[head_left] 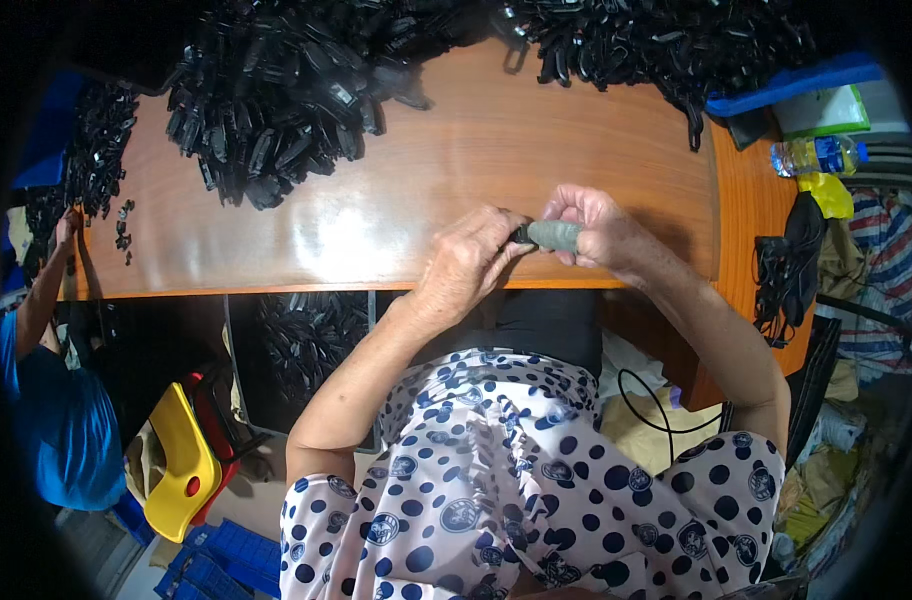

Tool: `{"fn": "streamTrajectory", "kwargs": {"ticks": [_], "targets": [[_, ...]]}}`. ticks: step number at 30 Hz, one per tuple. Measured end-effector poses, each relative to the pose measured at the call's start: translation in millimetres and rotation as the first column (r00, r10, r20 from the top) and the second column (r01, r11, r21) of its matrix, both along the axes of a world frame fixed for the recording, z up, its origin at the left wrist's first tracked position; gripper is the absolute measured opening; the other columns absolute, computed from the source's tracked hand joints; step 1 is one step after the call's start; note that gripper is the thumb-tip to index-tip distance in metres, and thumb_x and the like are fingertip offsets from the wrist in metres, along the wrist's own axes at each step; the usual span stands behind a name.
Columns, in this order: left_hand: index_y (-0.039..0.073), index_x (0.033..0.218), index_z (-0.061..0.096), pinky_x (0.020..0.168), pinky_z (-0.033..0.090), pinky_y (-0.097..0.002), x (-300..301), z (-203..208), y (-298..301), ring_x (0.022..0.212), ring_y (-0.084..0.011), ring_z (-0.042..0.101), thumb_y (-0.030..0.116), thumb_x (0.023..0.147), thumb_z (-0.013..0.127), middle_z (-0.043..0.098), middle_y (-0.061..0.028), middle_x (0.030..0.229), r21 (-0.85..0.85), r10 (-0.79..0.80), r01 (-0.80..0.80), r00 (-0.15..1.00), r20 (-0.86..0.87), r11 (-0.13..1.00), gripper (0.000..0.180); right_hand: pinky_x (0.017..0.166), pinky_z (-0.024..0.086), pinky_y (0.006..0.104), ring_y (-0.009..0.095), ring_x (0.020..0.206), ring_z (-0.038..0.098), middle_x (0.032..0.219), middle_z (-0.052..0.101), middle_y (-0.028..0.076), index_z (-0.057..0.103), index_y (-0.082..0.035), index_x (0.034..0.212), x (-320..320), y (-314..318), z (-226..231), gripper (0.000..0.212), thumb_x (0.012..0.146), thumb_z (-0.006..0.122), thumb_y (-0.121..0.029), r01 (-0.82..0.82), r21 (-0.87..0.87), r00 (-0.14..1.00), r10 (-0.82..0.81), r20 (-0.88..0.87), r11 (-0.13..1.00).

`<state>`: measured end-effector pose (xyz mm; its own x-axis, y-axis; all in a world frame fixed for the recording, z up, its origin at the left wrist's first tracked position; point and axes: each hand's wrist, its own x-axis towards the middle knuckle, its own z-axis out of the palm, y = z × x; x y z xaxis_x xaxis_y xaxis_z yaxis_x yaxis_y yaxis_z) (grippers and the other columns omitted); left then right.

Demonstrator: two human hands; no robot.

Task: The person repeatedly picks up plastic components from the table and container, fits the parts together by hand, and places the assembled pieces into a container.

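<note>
Just above the table's near edge, my left hand (466,256) is closed, with a small black plastic part (521,235) pinched between thumb and fingers. My right hand (598,232) meets it from the right, fingers curled in. A grey-green cover (554,236) appears to wrap one of its digits, and its tip presses against the black part. Most of the part is hidden by my fingers, so its exact kind does not show. Beyond both hands lies a large heap of glossy, elongated black pieces (276,110) on the wooden table (576,130).
Another black heap (666,40) lies at the far right. A bottle (818,156) and black cables (786,265) are at the right edge. Below the table's near edge sits a bin of black pieces (316,340). At left, a co-worker in blue (66,430) reaches beside a yellow chair (184,460).
</note>
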<state>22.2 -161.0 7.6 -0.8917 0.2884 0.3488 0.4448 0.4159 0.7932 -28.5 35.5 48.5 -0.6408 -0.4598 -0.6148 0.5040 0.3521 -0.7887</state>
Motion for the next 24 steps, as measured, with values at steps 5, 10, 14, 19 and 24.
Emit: {"fn": "streamTrajectory", "kwargs": {"ticks": [5, 10, 14, 19, 24], "targets": [[-0.001, 0.095, 0.063, 0.066, 0.051, -0.0342, 0, 4, -5, 0.071, -0.0291, 0.063, 0.009, 0.079, 0.07, 0.063, -0.0145, 0.083, 0.019, 0.02, -0.02, 1.0, 0.012, 1.0, 0.02, 0.048, 0.037, 0.0195, 0.009, 0.066, 0.054, 0.08, 0.059, 0.006, 0.052, -0.003, 0.1, -1, -5, 5, 0.019, 0.085, 0.062, -0.008, 0.001, 0.02, 0.998, -0.003, 0.067, 1.0], [-0.001, 0.095, 0.065, 0.077, 0.052, -0.0344, 8, 9, -11, 0.106, -0.0267, 0.056, 0.01, 0.079, 0.071, 0.054, -0.0162, 0.117, 0.258, -0.032, -0.007, 0.988, 0.148, 0.966, 0.02, 0.052, 0.041, 0.0213, 0.011, 0.073, 0.059, 0.091, 0.059, 0.008, 0.047, -0.003, 0.121, 13, -12, 8, 0.045, 0.087, 0.065, -0.026, -0.042, -0.123, 0.999, 0.038, -0.037, 0.992], [0.0, 0.101, 0.066, 0.095, 0.044, -0.0366, 24, 18, -6, 0.117, -0.0232, 0.046, 0.012, 0.084, 0.07, 0.04, -0.0117, 0.133, 0.62, -0.205, -0.117, 0.882, 0.424, 0.776, 0.022, 0.055, 0.047, 0.0212, 0.014, 0.077, 0.062, 0.1, 0.058, 0.011, 0.028, -0.002, 0.14, 28, -17, 20, 0.069, 0.087, 0.064, -0.028, -0.13, -0.477, 0.988, 0.154, 0.011, 0.869], [0.004, 0.113, 0.061, 0.084, 0.046, -0.0257, 27, 27, -4, 0.106, -0.013, 0.051, 0.029, 0.086, 0.069, 0.049, -0.003, 0.121, 0.797, -0.413, -0.311, 0.725, 0.551, 0.517, 0.038, 0.051, 0.042, 0.0202, 0.01, 0.065, 0.056, 0.088, 0.058, 0.007, 0.028, -0.005, 0.143, 40, -37, 23, 0.064, 0.091, 0.058, -0.024, 0.07, -0.64, 0.994, 0.0, 0.109, 0.765], [0.006, 0.114, 0.059, 0.057, 0.04, -0.0181, 16, 24, -10, 0.068, -0.0058, 0.056, 0.027, 0.09, 0.063, 0.059, 0.0007, 0.085, 0.828, -0.534, -0.354, 0.639, 0.554, 0.435, 0.032, 0.047, 0.041, 0.0198, 0.01, 0.059, 0.055, 0.086, 0.059, 0.008, 0.03, -0.007, 0.144, 32, -51, 14, 0.053, 0.096, 0.05, -0.017, 0.216, -0.429, 0.974, -0.161, 0.161, 0.877]]}}
